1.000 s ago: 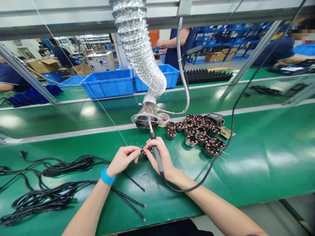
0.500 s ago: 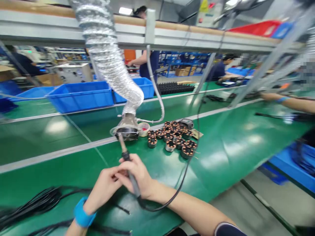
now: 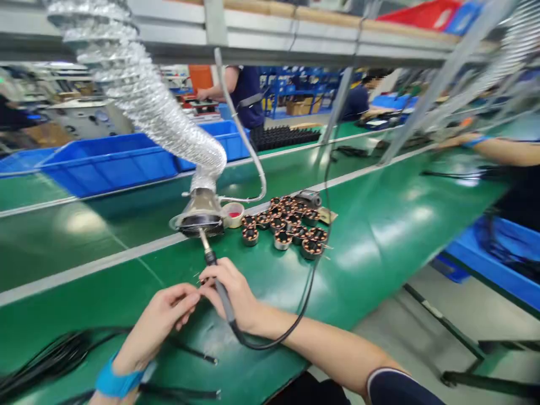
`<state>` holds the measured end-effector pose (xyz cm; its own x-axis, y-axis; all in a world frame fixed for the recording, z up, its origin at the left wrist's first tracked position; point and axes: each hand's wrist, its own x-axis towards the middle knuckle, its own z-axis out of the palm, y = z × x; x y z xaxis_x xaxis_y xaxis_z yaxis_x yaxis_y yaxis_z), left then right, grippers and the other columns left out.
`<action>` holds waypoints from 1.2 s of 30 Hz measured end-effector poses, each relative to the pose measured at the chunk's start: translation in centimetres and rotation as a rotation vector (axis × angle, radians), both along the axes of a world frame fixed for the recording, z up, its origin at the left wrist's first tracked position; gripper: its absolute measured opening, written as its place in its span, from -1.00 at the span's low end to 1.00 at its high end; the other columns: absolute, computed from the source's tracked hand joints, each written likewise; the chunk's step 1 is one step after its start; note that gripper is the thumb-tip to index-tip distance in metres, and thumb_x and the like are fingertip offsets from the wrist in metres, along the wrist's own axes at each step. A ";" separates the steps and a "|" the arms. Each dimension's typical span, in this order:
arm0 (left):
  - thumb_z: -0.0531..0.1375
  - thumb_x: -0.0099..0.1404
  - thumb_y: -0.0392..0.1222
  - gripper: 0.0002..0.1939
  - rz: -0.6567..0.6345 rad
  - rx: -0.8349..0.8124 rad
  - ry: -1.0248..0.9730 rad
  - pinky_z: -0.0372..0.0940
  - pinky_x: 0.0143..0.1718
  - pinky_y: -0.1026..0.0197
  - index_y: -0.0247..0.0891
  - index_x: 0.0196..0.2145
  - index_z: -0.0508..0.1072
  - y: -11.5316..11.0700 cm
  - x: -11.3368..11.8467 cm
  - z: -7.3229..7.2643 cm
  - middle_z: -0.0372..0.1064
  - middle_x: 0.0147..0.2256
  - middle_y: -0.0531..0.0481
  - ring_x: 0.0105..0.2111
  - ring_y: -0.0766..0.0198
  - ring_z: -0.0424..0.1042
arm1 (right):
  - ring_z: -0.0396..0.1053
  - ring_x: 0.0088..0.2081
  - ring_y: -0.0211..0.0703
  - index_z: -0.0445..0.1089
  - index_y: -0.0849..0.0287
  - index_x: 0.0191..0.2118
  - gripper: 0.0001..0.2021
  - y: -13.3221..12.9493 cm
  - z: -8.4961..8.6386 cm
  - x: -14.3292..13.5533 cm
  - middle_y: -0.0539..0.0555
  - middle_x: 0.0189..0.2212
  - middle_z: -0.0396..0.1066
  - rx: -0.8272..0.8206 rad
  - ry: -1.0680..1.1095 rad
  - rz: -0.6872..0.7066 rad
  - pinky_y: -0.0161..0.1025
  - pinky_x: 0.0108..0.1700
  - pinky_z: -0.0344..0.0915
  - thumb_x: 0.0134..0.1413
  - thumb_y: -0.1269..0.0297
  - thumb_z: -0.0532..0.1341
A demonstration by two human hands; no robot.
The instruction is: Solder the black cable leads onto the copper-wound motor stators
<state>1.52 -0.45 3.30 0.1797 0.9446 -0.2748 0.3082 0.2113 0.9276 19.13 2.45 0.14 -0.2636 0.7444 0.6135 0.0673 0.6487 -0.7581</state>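
My right hand (image 3: 238, 295) is wrapped round a soldering iron (image 3: 225, 301), its metal tip pointing up and away under the fume extraction hood (image 3: 202, 211). A black cord loops from the handle over my right forearm. My left hand (image 3: 171, 312), with a blue band at the wrist, has thumb and forefinger pinched at the right fingertips. A small dark piece with thin wire ends shows there, mostly hidden by fingers. Beyond, several copper-wound stators (image 3: 282, 240) stand clustered on the green bench (image 3: 371, 236), beside a roll of tape (image 3: 233, 215).
Black cables (image 3: 54, 360) lie at the front left. A silver flexible duct (image 3: 160, 115) hangs down to the hood. Blue bins (image 3: 113, 166) stand behind. A co-worker's arm (image 3: 502, 151) reaches in at the right, above a blue tray (image 3: 476, 247).
The view has shifted, so bench things appear further left. My left hand has drawn slightly left from the right one, uncovering the small piece at the fingertips. The iron stays in my right hand.
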 end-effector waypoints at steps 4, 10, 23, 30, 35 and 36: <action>0.27 0.19 -0.02 -0.73 0.148 -0.021 -0.136 -0.16 -0.60 0.36 -0.31 -0.46 0.43 0.0 0.6 -0.5 0.04 -0.61 0.17 -0.61 0.45 -0.07 | 0.40 -0.25 -0.25 0.35 0.09 -0.04 -0.78 0.2 -1.0 -0.2 0.05 -0.22 0.27 0.057 -0.051 0.036 -0.31 -0.16 0.43 0.24 0.47 0.16; 0.27 0.09 -0.14 -0.81 0.420 0.055 -0.238 -0.24 -0.64 0.35 -0.31 -0.51 0.41 0.5 1.0 -1.4 0.01 -0.64 0.21 -0.65 0.50 -0.14 | 0.41 -0.14 -0.21 0.37 0.05 0.05 -0.72 1.1 -1.2 0.2 0.10 -0.15 0.34 0.125 -0.076 -0.015 -0.25 -0.08 0.41 0.29 0.45 0.12; 0.27 0.04 -0.14 -0.82 0.581 0.048 -0.315 -0.27 -0.67 0.36 -0.31 -0.49 0.40 1.7 0.5 -2.8 0.00 -0.66 0.22 -0.68 0.53 -0.14 | 0.29 -0.67 -0.37 0.48 0.15 -0.16 -0.71 1.6 0.1 1.6 -0.10 -0.64 0.35 -0.193 0.001 -0.027 -0.39 -0.55 0.28 0.37 0.20 0.03; 0.27 0.02 -0.12 -0.80 0.590 0.040 -0.330 -0.28 -0.67 0.35 -0.31 -0.50 0.40 1.9 0.5 -2.6 0.00 -0.67 0.23 -0.69 0.53 -0.14 | 0.31 -0.66 -0.35 0.48 0.17 -0.17 -0.68 1.4 0.1 1.5 -0.09 -0.65 0.36 -0.197 -0.099 -0.007 -0.40 -0.58 0.26 0.37 0.17 0.02; 0.29 0.01 -0.10 -0.78 0.591 0.027 -0.343 -0.28 -0.67 0.35 -0.31 -0.50 0.40 1.8 0.6 -2.5 -0.04 -0.68 0.25 -0.69 0.53 -0.15 | 0.30 -0.68 -0.35 0.48 0.17 -0.17 -0.65 1.4 0.0 1.3 -0.08 -0.65 0.36 -0.270 -0.076 0.004 -0.40 -0.59 0.26 0.37 0.11 0.01; 0.29 0.01 -0.11 -0.79 0.588 0.024 -0.347 -0.28 -0.67 0.35 -0.30 -0.50 0.40 1.8 0.6 -2.4 -0.05 -0.68 0.25 -0.69 0.53 -0.15 | 0.30 -0.68 -0.35 0.48 0.17 -0.17 -0.65 1.4 0.0 1.3 -0.09 -0.65 0.36 -0.285 -0.056 0.003 -0.40 -0.60 0.26 0.37 0.10 0.01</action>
<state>2.14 1.31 0.88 -0.2917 0.9172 -0.2714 -0.1679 0.2302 0.9585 20.44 3.83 0.15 -0.2935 0.8840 0.3638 0.1130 0.4100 -0.9051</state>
